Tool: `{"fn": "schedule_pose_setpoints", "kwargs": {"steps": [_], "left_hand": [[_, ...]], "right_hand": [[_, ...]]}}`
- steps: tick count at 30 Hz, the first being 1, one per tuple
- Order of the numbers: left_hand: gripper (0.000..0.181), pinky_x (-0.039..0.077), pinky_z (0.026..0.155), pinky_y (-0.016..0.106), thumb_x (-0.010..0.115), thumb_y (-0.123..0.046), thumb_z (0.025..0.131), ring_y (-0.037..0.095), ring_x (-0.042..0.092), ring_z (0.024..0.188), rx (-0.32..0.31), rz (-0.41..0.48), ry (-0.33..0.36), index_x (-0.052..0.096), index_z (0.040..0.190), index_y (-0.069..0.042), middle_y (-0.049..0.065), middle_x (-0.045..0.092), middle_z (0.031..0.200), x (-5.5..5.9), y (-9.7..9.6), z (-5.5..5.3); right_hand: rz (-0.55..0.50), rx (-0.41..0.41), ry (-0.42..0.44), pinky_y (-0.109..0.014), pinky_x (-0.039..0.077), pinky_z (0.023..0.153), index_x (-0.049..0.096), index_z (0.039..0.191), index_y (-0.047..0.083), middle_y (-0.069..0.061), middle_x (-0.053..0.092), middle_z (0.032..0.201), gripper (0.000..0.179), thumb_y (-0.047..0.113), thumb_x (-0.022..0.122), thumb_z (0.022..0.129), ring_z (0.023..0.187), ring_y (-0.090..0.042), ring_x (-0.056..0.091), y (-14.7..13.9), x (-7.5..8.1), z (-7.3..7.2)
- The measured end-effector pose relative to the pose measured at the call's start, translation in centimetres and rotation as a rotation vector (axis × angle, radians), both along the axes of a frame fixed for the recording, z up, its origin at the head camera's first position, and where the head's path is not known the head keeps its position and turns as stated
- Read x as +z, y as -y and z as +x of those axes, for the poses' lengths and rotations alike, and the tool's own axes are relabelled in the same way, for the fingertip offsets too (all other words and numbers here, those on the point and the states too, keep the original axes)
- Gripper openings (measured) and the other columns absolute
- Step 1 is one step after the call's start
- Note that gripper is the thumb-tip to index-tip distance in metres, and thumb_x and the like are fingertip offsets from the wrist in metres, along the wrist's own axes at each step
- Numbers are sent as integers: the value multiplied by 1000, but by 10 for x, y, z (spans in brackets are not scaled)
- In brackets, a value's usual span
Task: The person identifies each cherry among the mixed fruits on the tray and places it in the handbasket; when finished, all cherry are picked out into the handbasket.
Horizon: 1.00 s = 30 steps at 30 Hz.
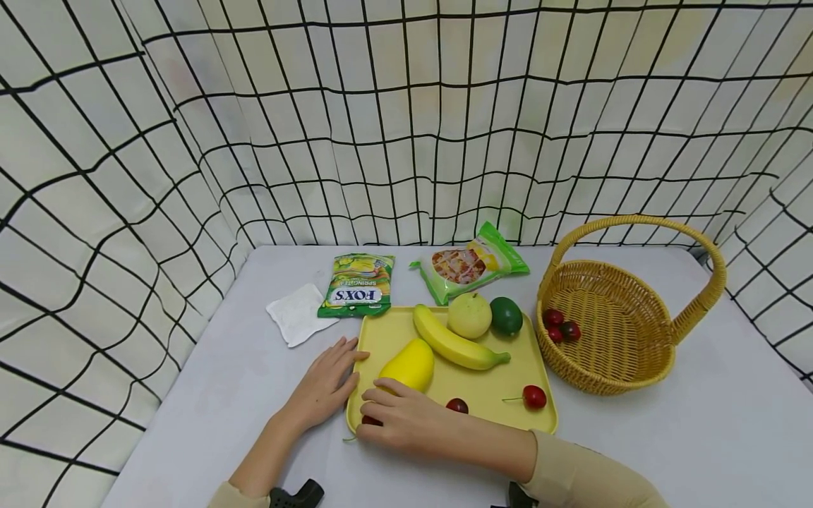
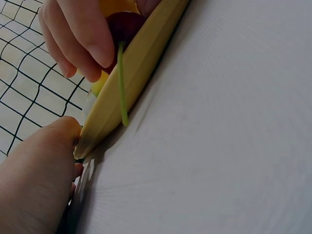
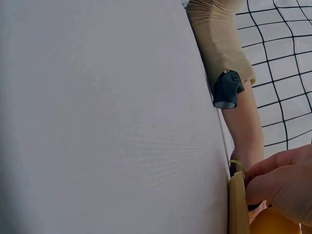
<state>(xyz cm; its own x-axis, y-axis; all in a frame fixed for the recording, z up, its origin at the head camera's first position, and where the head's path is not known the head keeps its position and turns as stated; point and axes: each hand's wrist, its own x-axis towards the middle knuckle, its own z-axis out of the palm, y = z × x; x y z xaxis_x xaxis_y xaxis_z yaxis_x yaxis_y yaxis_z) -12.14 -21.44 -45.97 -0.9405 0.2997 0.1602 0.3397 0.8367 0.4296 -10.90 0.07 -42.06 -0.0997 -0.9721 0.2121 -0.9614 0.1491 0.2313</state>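
My right hand (image 1: 406, 422) reaches over the near left corner of a yellow tray (image 1: 502, 381). Its fingers and thumb grip a dark red cherry (image 2: 126, 27), whose green stem (image 2: 123, 92) hangs over the tray rim in the left wrist view. Most of that cherry is hidden in the head view. At the tray's left edge, my left hand (image 1: 324, 384) rests with fingers extended, its fingertips on the rim. Just beyond the right hand lies a yellow mango (image 1: 409, 365). Two more cherries, one dark (image 1: 457, 406) and one red with a stem (image 1: 534, 397), lie on the tray.
Farther up the tray lie a banana (image 1: 457, 344), a round pale-green fruit (image 1: 469, 315) and a dark green fruit (image 1: 506, 316). A wicker basket (image 1: 610, 360) holding several cherries stands right. Behind are a Fox's bag (image 1: 358, 283), a green snack packet (image 1: 470, 267) and white tissue (image 1: 298, 314).
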Motion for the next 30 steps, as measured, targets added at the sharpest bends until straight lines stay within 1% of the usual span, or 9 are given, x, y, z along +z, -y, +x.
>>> {"fn": "schedule_pose_setpoints", "kwargs": {"steps": [6, 12, 20, 30], "left_hand": [[33, 19, 107, 49, 50, -26, 93, 27, 22, 136, 2, 4, 1, 54, 124, -19, 7, 35, 144, 0, 0, 0], [32, 19, 107, 49, 50, -26, 93, 27, 22, 135, -9, 13, -6, 53, 124, -19, 7, 35, 144, -1, 2, 0], [32, 19, 107, 49, 51, -24, 92, 27, 23, 135, -18, 22, -17, 53, 123, -18, 8, 36, 144, -2, 2, 0], [32, 20, 107, 49, 51, -25, 92, 27, 22, 135, -13, 23, -19, 53, 124, -19, 7, 36, 144, -1, 2, 1]], "right_hand": [[-5, 0, -6, -36, 24, 108, 56, 107, 22, 4, 55, 108, 18, 25, 60, 89, 112, -15, 42, 2, -2, -1], [-21, 7, -19, -35, 26, 107, 57, 105, 23, 5, 55, 105, 14, 23, 58, 91, 109, -14, 43, 3, -2, -1], [-25, 34, -36, -29, 30, 102, 58, 107, 22, 5, 56, 106, 15, 22, 57, 91, 104, -13, 46, 4, 0, -2], [-39, 46, -29, -28, 30, 101, 58, 107, 22, 5, 55, 108, 15, 22, 55, 92, 106, -13, 45, 3, 3, -3]]}}
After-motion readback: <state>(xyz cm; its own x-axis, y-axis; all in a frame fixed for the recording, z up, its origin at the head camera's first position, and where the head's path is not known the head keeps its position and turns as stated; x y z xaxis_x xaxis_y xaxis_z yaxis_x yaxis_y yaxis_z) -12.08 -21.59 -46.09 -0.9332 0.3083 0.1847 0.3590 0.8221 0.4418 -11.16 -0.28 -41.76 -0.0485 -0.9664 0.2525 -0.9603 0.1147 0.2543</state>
